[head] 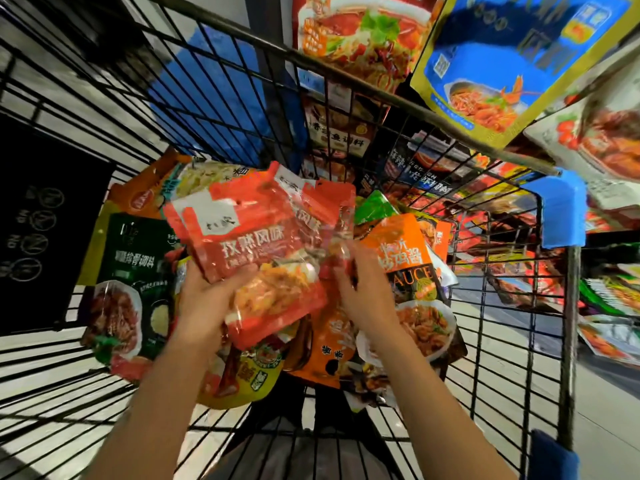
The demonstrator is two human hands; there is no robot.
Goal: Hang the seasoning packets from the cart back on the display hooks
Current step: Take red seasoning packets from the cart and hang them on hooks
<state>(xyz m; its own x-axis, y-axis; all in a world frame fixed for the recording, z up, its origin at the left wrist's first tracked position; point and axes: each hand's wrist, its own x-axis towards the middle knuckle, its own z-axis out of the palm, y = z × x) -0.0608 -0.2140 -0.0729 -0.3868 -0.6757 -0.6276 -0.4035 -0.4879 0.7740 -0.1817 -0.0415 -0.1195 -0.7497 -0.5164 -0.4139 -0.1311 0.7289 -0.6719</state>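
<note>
A: Where is the red packet (263, 251)?
B: Above the cart (485, 237), left hand (207, 299) fingers clamped on its lower edge.
A: Right hand (363, 289)?
B: Fingers curl on the packet's right edge (blurred). Green packet (138, 271) and orange packet (401, 251) crowd beneath.

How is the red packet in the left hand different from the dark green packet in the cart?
The red packet is held up by the left hand; the dark green packet leans against the cart side. The red one has a clear window; the green one looks opaque. Both picture food.
</note>
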